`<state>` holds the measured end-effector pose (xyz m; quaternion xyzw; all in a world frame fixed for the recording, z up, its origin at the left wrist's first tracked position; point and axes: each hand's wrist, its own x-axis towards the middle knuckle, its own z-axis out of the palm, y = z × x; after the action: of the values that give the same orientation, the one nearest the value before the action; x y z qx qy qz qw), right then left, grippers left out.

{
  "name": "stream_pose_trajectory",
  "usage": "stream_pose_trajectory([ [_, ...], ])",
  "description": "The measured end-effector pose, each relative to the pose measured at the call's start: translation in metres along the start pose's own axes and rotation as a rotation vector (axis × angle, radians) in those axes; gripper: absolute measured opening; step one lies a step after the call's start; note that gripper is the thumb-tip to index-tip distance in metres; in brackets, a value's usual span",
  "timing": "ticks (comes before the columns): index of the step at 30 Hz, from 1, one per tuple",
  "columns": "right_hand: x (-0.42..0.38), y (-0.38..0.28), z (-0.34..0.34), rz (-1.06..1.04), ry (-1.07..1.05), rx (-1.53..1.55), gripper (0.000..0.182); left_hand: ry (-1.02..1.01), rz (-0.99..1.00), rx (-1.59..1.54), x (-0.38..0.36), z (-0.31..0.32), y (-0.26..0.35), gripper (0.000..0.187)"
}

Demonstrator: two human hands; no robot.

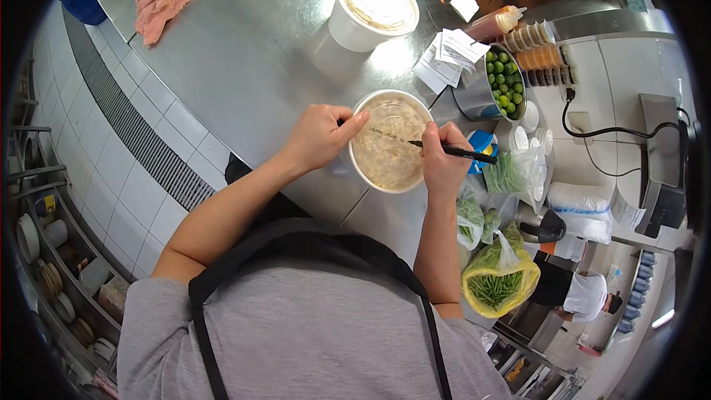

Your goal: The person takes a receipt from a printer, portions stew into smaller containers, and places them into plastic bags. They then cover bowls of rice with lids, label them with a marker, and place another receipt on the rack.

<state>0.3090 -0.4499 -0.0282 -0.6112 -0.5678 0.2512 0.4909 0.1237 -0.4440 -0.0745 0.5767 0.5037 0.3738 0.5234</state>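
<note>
A white round tub (426, 115) stands in front of me with a clear lid (385, 159) over pale, chunky food. Dark handwriting runs across the lid. My right hand (444, 159) grips a black marker (470, 152), its tip at the end of the writing. At the tub's left rim is my left hand (322, 135), thumb reaching over the lid's edge. Its curled fingers hold a small black piece that looks like the marker's cap (341, 122); most of it is hidden. Another lidded white tub (359, 33) stands farther back on the steel table.
A pink cloth (163, 1) lies on the steel table (244, 52) at the back left. To the right are paper slips (448, 55), a metal container (474, 96) of limes, bagged green vegetables (496, 285) and a squeeze bottle (496, 24). Another person (585, 295) is at the far right.
</note>
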Motion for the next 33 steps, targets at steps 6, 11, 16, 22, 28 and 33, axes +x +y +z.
stream_pose_trajectory([
  [6,-0.001,0.004,0.0,-0.028,-0.033,-0.019,0.034,0.039,0.05,-0.019,0.001,0.003,-0.001,0.037],
  [11,0.0,0.003,-0.001,-0.02,-0.021,-0.006,0.033,0.074,0.081,-0.037,0.001,0.003,-0.001,0.039],
  [16,0.0,0.0,-0.001,-0.002,0.001,0.001,0.033,0.079,0.076,-0.027,0.001,0.003,0.002,0.039],
  [22,0.002,0.003,-0.004,-0.03,-0.018,-0.033,0.032,0.076,0.069,-0.031,0.001,0.003,0.001,0.04],
  [28,0.002,0.004,-0.007,-0.072,-0.017,-0.035,0.032,0.085,0.079,-0.036,0.001,0.005,-0.002,0.04],
  [33,0.0,0.001,-0.009,0.011,0.024,-0.002,0.034,0.064,0.067,-0.05,0.001,0.004,0.001,0.039],
])
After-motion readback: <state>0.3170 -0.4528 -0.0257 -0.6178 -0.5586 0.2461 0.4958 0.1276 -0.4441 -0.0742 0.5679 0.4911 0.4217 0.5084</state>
